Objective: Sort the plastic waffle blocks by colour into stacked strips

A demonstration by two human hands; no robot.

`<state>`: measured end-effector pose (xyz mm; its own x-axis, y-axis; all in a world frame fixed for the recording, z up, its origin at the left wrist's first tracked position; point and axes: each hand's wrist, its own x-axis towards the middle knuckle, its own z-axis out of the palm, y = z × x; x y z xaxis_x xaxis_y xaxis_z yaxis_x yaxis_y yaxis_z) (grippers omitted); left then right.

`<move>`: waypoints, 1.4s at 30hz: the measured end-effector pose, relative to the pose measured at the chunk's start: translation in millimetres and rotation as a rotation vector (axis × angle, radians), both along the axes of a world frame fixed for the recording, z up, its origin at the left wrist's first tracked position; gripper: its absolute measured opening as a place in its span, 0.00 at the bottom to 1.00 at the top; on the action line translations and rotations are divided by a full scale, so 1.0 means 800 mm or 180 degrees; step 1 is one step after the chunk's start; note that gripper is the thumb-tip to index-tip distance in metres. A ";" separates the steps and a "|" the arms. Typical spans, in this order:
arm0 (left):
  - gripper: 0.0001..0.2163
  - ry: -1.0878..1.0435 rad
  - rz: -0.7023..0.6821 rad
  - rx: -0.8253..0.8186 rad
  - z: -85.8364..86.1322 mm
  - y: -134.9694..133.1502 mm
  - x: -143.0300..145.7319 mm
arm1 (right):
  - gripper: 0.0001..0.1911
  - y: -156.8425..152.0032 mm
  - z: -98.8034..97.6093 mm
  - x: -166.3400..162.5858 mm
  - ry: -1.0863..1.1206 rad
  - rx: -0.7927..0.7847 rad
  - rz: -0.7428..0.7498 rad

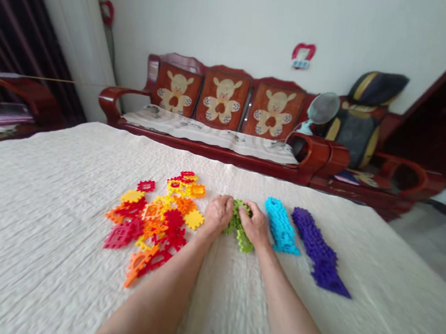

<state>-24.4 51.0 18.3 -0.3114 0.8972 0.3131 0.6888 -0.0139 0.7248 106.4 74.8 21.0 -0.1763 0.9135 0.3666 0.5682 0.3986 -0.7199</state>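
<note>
My left hand and my right hand are both closed round a row of green interlocking plastic tiles that lies on the cream quilt. The fingers of both hands curl over the tiles' far end, which is partly hidden. Just right of my right hand lies a row of cyan tiles, and beyond it a row of purple tiles. Left of my left hand is a loose heap of red, orange, yellow and pink tiles, a few centimetres from the knuckles.
A dark red wooden sofa with three bear cushions stands behind the quilted surface. A small fan and a dark bag sit at its right end. A wooden chair is at far left, a doorway at right.
</note>
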 end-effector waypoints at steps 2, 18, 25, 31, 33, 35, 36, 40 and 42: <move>0.17 -0.0054 0.0165 -0.0064 0.001 0.000 -0.002 | 0.17 -0.001 -0.002 -0.002 0.0190 0.0031 0.0039; 0.22 -0.0216 -0.0297 -0.0266 0.011 -0.001 -0.013 | 0.13 -0.009 0.003 -0.019 0.0073 -0.0110 -0.0039; 0.23 -0.0709 -0.0340 -0.0063 0.006 0.001 -0.035 | 0.14 -0.014 0.006 -0.019 0.0211 -0.0068 -0.0013; 0.23 -0.0193 -0.0277 -0.0380 0.017 -0.006 -0.055 | 0.14 -0.024 0.006 -0.031 -0.0074 -0.0105 0.0128; 0.22 -0.0294 -0.0221 -0.0348 0.018 -0.006 -0.059 | 0.14 -0.025 0.008 -0.033 0.0081 -0.0151 0.0174; 0.22 -0.0448 -0.0364 -0.0306 0.017 -0.005 -0.059 | 0.15 -0.022 0.009 -0.031 0.0278 -0.0259 0.0122; 0.23 -0.0510 -0.0506 -0.0304 0.017 -0.004 -0.057 | 0.15 -0.019 0.010 -0.029 0.0356 -0.0325 0.0048; 0.22 -0.0644 -0.1011 -0.0278 0.016 -0.003 -0.047 | 0.16 -0.005 0.011 -0.014 0.0484 -0.0520 -0.0075; 0.22 -0.0800 -0.1075 -0.0284 0.016 -0.004 -0.045 | 0.16 0.000 0.010 -0.008 0.0531 -0.0668 0.0073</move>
